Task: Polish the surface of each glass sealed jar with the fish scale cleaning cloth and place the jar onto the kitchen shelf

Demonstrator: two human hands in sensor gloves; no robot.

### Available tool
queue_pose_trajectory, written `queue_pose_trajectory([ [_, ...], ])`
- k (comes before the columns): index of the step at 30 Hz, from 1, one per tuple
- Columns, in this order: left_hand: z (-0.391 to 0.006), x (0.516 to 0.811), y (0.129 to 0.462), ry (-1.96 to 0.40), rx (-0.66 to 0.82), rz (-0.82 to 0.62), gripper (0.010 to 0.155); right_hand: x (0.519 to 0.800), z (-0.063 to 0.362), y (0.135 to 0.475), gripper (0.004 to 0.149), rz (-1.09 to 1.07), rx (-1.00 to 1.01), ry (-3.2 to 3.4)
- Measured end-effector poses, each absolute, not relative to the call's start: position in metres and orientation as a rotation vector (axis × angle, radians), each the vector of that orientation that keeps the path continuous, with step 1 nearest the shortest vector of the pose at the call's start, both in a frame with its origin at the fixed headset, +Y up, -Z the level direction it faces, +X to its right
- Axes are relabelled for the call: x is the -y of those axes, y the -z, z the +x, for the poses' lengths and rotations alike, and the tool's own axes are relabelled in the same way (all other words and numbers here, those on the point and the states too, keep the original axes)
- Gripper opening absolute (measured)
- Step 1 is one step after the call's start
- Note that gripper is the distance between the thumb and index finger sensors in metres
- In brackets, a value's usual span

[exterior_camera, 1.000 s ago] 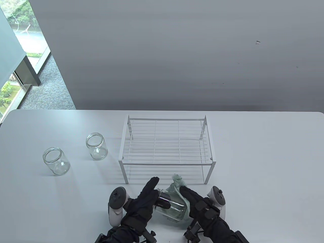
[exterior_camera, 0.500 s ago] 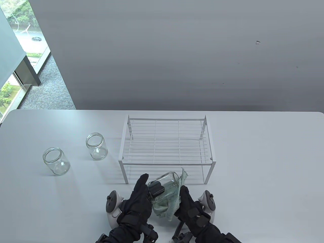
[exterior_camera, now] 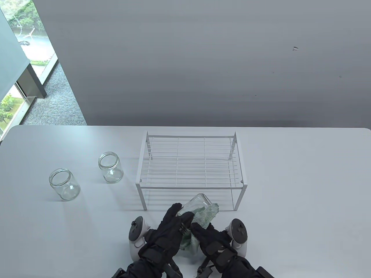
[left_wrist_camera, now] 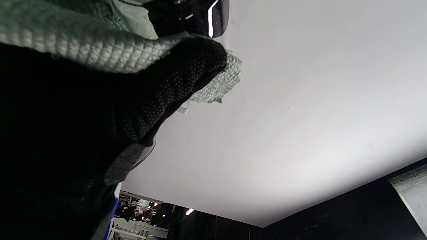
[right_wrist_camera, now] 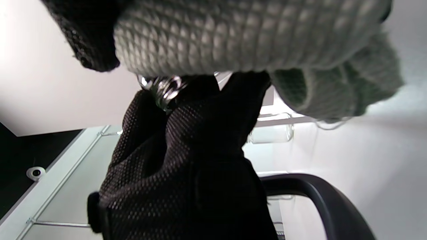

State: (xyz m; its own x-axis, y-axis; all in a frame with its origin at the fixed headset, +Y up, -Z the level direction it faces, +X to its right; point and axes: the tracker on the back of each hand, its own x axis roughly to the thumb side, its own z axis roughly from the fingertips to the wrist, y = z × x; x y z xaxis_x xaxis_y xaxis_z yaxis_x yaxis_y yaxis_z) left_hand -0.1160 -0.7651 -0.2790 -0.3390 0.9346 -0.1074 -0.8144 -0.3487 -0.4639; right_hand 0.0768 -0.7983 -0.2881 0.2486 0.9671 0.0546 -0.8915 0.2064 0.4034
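Table view: waffle-textured green cloth (exterior_camera: 206, 215) wraps clear cylindrical glass jar (exterior_camera: 196, 203)

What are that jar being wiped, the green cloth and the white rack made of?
The jar looks like clear glass: the cloth shows through it. The cloth seems a woven, scale-textured fabric, probably microfibre, pale green and matte. The rack appears to be thin metal wire, painted white.

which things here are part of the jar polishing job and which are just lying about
Job:
held jar, gripped by left hand
green cloth, held by right hand
two waiting jars
wire shelf

Just there:
table
wall
window
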Motion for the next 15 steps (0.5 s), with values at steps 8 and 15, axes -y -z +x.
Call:
queue_pose_trajectory([
  [8,-0.111,0.766,0.278,-1.835,0.387,-0.463,0.061,0.793,0.091,0.289,0.108,0.288,-0.024,-1.284],
  [15,-0.114,0.764,0.279,-1.741,0.388,-0.406,0.06,0.781,0.1,0.292,0.107,0.344,0.118,-1.39],
])
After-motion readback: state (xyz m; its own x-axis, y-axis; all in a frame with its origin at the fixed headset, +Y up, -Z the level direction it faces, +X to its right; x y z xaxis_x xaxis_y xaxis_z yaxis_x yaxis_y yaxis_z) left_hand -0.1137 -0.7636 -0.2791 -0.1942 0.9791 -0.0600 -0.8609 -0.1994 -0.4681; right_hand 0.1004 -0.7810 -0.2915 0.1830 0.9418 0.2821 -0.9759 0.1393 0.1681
